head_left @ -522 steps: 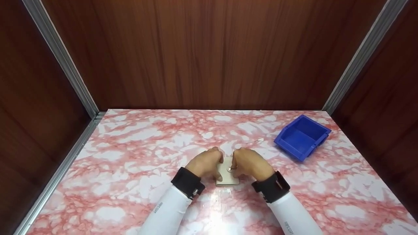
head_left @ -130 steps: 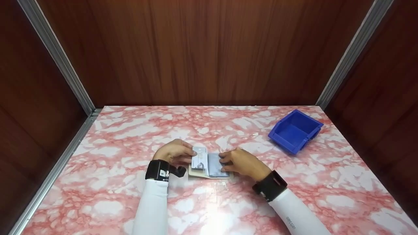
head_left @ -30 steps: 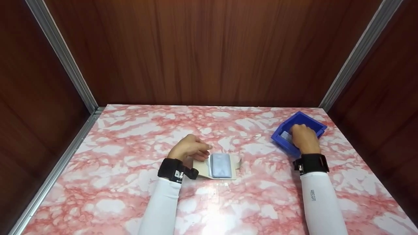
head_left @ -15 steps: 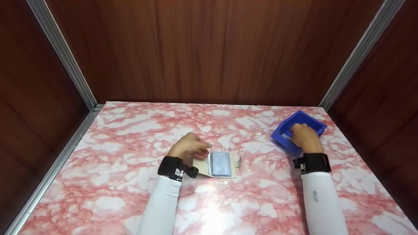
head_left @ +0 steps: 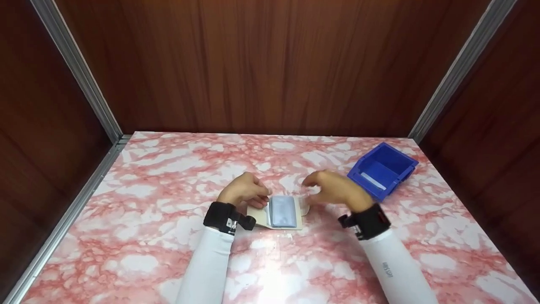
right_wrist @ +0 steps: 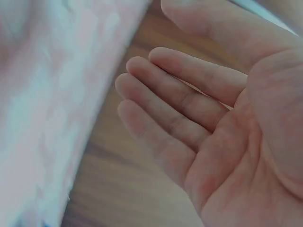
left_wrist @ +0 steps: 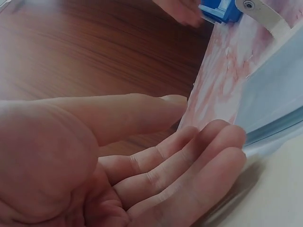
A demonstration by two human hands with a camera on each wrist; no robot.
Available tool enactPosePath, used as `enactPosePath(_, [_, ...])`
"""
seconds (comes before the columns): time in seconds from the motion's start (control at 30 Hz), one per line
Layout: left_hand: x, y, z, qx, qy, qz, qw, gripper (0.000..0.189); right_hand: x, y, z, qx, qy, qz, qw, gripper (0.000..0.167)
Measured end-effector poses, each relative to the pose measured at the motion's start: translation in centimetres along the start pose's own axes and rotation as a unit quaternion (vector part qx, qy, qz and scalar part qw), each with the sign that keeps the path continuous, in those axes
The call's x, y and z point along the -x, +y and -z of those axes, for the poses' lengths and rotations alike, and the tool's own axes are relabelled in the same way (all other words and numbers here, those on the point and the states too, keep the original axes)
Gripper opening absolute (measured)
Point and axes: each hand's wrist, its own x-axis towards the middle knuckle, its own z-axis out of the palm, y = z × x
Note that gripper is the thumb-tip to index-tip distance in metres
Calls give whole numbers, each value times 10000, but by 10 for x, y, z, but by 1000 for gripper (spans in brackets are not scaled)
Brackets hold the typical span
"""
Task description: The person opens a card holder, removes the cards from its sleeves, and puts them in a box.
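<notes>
A cream card holder (head_left: 298, 219) lies spread on the table, its translucent plastic sleeves (head_left: 284, 211) on the right half and a snap strap (left_wrist: 265, 18) at its right edge. My left hand (head_left: 246, 191) rests on the left cover with loosely bent fingers and grips nothing. In the left wrist view, its fingertips (left_wrist: 227, 142) lie beside the sleeves. My right hand (head_left: 335, 189), slightly blurred, hangs to the right of the holder near the strap. Its palm and spread fingers are bare in the right wrist view. A pale card (head_left: 373, 181) lies in the blue bin (head_left: 386, 165).
The bin stands at the table's back right. Marbled red and white tabletop (head_left: 139, 219) surrounds the holder. Dark wood panels (head_left: 270, 67) rise at the back and both sides, with metal posts (head_left: 78, 71) in the corners.
Over the last seconds my right hand has let go of a card in the blue bin and come back left toward the holder. Earlier the holder was closed; my left hand has hardly moved lately.
</notes>
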Motion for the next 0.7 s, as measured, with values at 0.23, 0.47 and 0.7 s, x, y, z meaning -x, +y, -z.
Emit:
enactPosePath(0.23, [-1, -4, -1, -76, 136, -24, 9999, 30, -18, -13, -45, 250, -512, -252, 9981, 73])
enactPosePath(0.47, [-2, -10, -5, -20, 201, 108, 9997, 29, -23, -14, -61, 357, -576, -82, 9977, 86])
enactPosePath(0.7, [-5, -13, -6, -387, 307, 184, 9986, 29, -21, -16, -60, 26, -503, -99, 9987, 88])
